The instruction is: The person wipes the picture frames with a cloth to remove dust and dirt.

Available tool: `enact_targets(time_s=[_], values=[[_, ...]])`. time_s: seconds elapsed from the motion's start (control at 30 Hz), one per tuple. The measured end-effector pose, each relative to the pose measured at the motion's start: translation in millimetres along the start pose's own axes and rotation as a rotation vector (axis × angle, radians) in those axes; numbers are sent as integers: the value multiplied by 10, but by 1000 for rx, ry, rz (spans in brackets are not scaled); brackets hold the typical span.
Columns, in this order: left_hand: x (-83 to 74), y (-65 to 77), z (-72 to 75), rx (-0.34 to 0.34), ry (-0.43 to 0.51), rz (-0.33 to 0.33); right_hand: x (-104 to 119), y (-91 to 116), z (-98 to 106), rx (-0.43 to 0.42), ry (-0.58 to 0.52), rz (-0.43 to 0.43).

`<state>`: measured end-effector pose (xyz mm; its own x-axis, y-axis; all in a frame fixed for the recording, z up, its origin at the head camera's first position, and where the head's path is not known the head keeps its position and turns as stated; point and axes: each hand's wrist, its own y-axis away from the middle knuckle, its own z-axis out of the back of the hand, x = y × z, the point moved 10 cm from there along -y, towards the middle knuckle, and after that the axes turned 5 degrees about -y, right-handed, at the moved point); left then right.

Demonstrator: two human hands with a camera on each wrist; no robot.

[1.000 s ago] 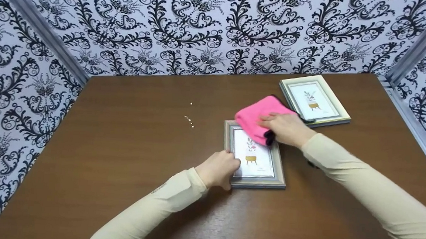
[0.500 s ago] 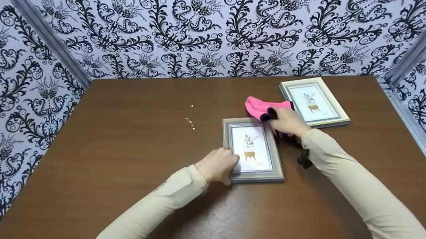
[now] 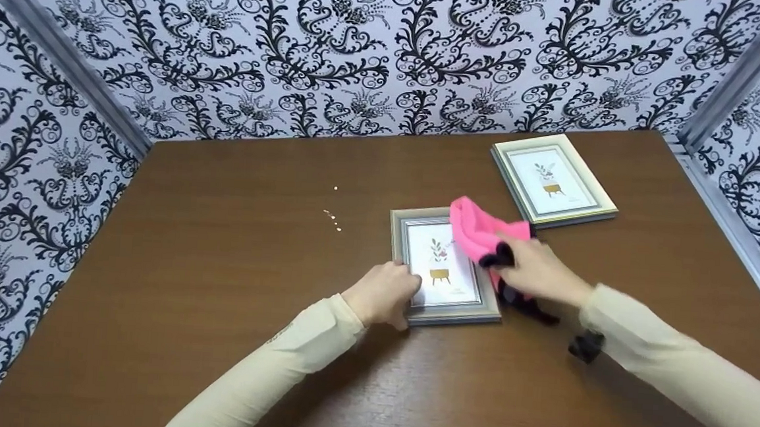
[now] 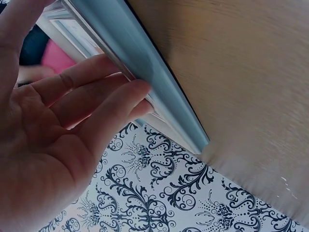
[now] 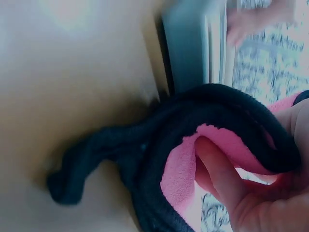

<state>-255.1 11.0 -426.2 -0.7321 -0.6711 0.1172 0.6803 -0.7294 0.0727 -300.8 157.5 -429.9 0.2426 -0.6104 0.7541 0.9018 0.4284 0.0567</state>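
Observation:
A picture frame (image 3: 489,310) with a potted-plant print lies face up on the table. My left hand (image 3: 383,294) grips its left edge; in the left wrist view the fingers (image 4: 111,101) bend over the frame's bluish side (image 4: 159,72). Bunched in my right hand (image 3: 544,273) is a pink cloth (image 3: 475,229) with a dark border, lying against the frame's upper right edge. In the right wrist view the thumb (image 5: 217,166) presses into a fold of the pink cloth (image 5: 178,179), and a dark strip of its border hangs toward the table.
A second, similar picture frame (image 3: 593,180) lies at the back right of the brown table (image 3: 233,244). Several small white specks (image 3: 335,220) are on the table left of the nearer frame. Patterned walls (image 3: 330,52) close off the back and sides.
My right hand has drawn the cloth off the print's top, past the frame's upper right corner, then down its right side. My left hand keeps its grip on the frame.

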Motion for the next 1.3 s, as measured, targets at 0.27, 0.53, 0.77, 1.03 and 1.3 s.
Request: enact_targets(time_s=[0.27, 0.53, 0.77, 1.03, 1.3], values=[[-2, 58, 13, -39, -14, -16, 211, 434, -142, -68, 71, 146], [-48, 40, -22, 44, -39, -7, 71, 144, -43, -81, -99, 71], [-93, -10, -44, 70, -24, 2, -207, -370, 202, -120, -158, -81], [-90, -24, -34, 53, -22, -12, -244, -536, 313, -161, -116, -34], [-43, -2, -13, 25, -17, -8, -121, -93, 29, -8, -108, -49]])
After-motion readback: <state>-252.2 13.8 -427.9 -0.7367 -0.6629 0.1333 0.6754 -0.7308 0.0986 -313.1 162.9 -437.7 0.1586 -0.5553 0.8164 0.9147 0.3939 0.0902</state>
